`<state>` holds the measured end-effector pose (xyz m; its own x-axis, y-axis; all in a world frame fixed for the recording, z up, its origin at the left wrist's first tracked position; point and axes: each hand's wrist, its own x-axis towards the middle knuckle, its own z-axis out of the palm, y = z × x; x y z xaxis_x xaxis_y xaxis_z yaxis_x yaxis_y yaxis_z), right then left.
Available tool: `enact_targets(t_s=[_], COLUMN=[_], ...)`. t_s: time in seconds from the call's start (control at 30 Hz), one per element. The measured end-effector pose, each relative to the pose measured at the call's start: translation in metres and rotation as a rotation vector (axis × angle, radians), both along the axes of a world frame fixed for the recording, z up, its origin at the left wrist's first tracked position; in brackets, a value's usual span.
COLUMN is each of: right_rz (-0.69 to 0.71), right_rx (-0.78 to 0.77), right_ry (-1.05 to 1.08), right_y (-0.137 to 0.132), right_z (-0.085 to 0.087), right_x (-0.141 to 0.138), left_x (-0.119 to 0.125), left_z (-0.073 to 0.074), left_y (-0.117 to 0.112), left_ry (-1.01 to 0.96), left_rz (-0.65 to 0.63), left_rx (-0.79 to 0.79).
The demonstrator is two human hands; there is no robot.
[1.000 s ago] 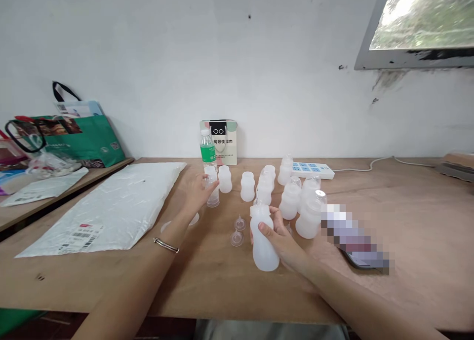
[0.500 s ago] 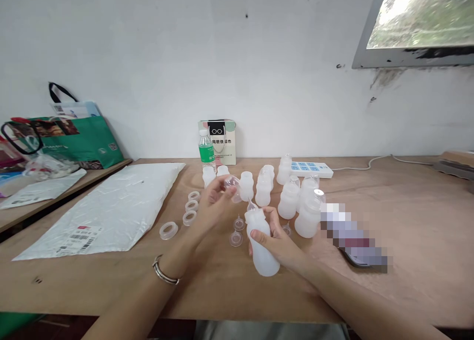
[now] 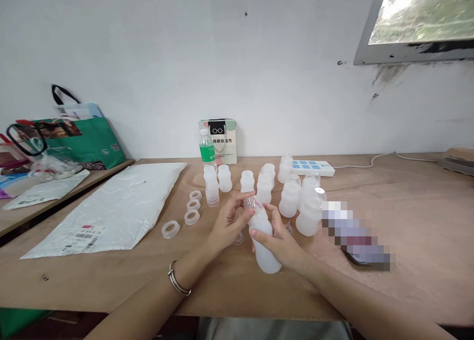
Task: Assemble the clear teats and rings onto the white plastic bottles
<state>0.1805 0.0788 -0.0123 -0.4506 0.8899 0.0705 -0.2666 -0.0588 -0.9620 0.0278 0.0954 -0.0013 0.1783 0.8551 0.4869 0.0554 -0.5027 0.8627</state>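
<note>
My right hand (image 3: 282,241) grips a white translucent bottle (image 3: 264,246), tilted a little, just above the wooden table (image 3: 407,216). My left hand (image 3: 227,224) pinches a clear dome cap (image 3: 250,203) right at the bottle's top. A silver bangle (image 3: 178,284) is on my left wrist. Several more white bottles (image 3: 289,197) stand behind my hands. Three white rings (image 3: 171,229) lie to the left. A clear teat (image 3: 239,239) lies on the table under my left hand.
A white plastic mailer bag (image 3: 111,207) lies at left. A green-labelled water bottle (image 3: 206,150) and small paper bag (image 3: 222,140) stand by the wall, with a power strip (image 3: 313,168). A phone (image 3: 361,253) lies at right. Green shopping bag (image 3: 79,140) on a side table.
My left hand came back from the far bottles carrying a clear cap and brought it down onto the top of the bottle in my right hand.
</note>
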Motion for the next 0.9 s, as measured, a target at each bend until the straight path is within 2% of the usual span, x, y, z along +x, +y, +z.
enact_targets(t_s=[0.13,0.23,0.33,0.4,0.5,0.57,0.63,0.7,0.77,0.9], right_rz=[0.009,-0.028,-0.104,-0.096,-0.091,-0.161,-0.243,-0.287,-0.302,-0.302], right_rx=[0.003,0.031,0.087,0.127,0.225,0.316,0.378,0.391,0.393,0.429], right_ry=[-0.016,-0.04,-0.068,-0.068,-0.001,0.038,0.05,0.044,0.026,-0.023], right_y=[-0.002,-0.001,0.001,0.001,0.0,0.0,0.001,0.002,0.003,0.004], right_z=[-0.001,-0.002,0.0,0.001,0.001,-0.001,-0.004,-0.008,-0.011,-0.013], right_x=[-0.002,-0.003,-0.004,-0.004,-0.003,-0.004,-0.004,-0.004,-0.005,-0.004], left_x=[-0.002,-0.003,-0.004,-0.008,-0.018,-0.028,-0.038,-0.048,-0.055,-0.062], left_z=[-0.002,0.003,0.008,0.011,0.015,0.02,0.025,0.027,0.023,0.005], left_y=[-0.001,-0.005,-0.01,-0.011,-0.006,0.003,0.015,0.026,0.038,0.057], left_ry=[0.031,0.071,0.191,0.272,0.215,0.112,0.097,0.23,0.408,0.61], left_rz=[0.002,-0.058,-0.125,-0.112,0.023,0.183,0.354,0.483,0.552,0.549], left_rx=[0.015,-0.001,0.002,0.04,0.147,0.209,0.258,0.291,0.291,0.273])
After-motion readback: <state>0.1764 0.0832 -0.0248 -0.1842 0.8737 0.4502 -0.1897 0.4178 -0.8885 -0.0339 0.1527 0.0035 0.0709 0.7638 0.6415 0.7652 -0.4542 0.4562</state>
